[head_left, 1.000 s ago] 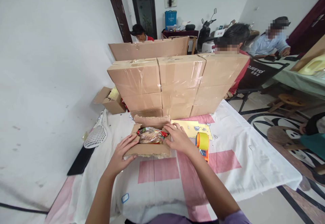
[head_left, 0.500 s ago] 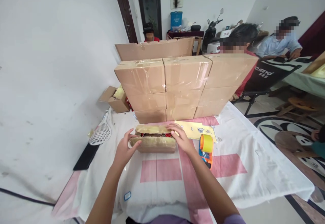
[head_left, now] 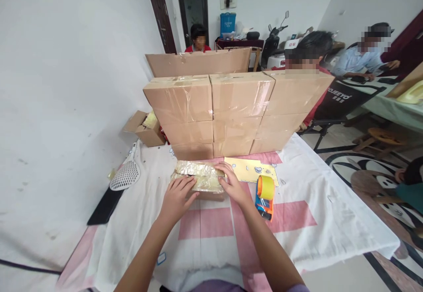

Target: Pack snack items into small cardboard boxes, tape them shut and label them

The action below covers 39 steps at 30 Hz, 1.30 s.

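A small cardboard box [head_left: 209, 196] with tape-covered flaps [head_left: 201, 168] lies on the cloth before me. Its top flaps are folded down almost level, with a thin dark gap between them. My left hand [head_left: 178, 195] presses the left front part of the top, thumb down along the front side. At the right end, my right hand [head_left: 233, 184] holds the box, fingers over the top corner and thumb against the near edge. What is inside is hidden. To the right lies an orange and blue tape dispenser [head_left: 265, 197] with a yellow roll.
Stacked cardboard boxes [head_left: 236, 98] form a wall behind the work spot. An opened box [head_left: 150, 129], a white perforated paddle [head_left: 125, 175] and a black flat object [head_left: 104, 206] are at left. A yellow printed sheet [head_left: 249, 170] lies right. Several people sit beyond.
The box's flaps have come down, covering the red contents that showed between them. My left hand has moved from the left end onto the top; my right hand stays at the right end.
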{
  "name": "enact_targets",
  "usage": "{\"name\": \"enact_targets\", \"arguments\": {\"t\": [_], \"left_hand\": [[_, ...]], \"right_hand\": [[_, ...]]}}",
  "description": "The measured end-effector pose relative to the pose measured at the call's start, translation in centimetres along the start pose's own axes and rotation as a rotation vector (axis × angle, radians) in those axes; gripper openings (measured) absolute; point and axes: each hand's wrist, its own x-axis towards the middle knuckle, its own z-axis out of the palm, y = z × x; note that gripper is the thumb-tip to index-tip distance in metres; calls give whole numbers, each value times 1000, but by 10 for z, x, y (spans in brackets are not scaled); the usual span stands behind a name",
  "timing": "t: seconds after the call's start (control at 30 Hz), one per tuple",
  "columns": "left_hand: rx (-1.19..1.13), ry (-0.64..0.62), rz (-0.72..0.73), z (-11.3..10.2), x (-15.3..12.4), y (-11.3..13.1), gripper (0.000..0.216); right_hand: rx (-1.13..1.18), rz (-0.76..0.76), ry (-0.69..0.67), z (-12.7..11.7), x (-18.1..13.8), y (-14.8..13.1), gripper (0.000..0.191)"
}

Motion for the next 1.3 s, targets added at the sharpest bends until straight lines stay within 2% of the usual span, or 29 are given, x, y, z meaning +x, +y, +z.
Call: {"name": "enact_targets", "arguments": {"t": [0.17, 0.27, 0.33, 0.4, 0.47, 0.53, 0.6, 0.67, 0.77, 0.83, 0.9, 1.0, 1.1, 1.2, 1.3], "left_hand": [[57, -17, 13, -6, 7, 2, 36], [62, -92, 138, -7, 18, 7, 46], [43, -159, 189, -3, 23, 11, 54], [37, -192, 177, 2, 24, 15, 58], [32, -206, 144, 5, 23, 17, 57], [17, -218, 125, 7, 21, 20, 54], [9, -227, 104, 9, 20, 24, 52], [13, -231, 70, 12, 20, 30, 51], [15, -196, 12, 16, 21, 41, 52], [8, -155, -10, 15, 21, 46, 54], [-7, -113, -7, 11, 21, 51, 56], [-61, 10, 6, 5, 16, 64, 48], [-215, 118, 25, 16, 3, 97, 30], [-460, -4, -15, 42, -11, 142, 32], [-717, -137, -160, 67, -18, 175, 26]], "right_hand": [[4, -35, -36, -3, 6, -2, 34], [8, -1, -61, -8, 4, -11, 34], [-18, 43, -17, -18, -5, -21, 39], [-97, 87, 148, -35, -23, -27, 42], [-210, 154, 402, -59, -49, -25, 42], [-268, 286, 638, -84, -77, -14, 44], [-170, 458, 770, -103, -102, 4, 52], [33, 603, 757, -113, -120, 22, 55], [300, 677, 559, -113, -130, 34, 51], [359, 672, 423, -109, -128, 35, 50], [326, 671, 346, -105, -126, 33, 53], [262, 637, 357, -94, -124, 30, 54], [270, 564, 429, -76, -127, 19, 47], [330, 507, 466, -55, -131, 1, 41], [260, 472, 486, -42, -135, -14, 50]]}}
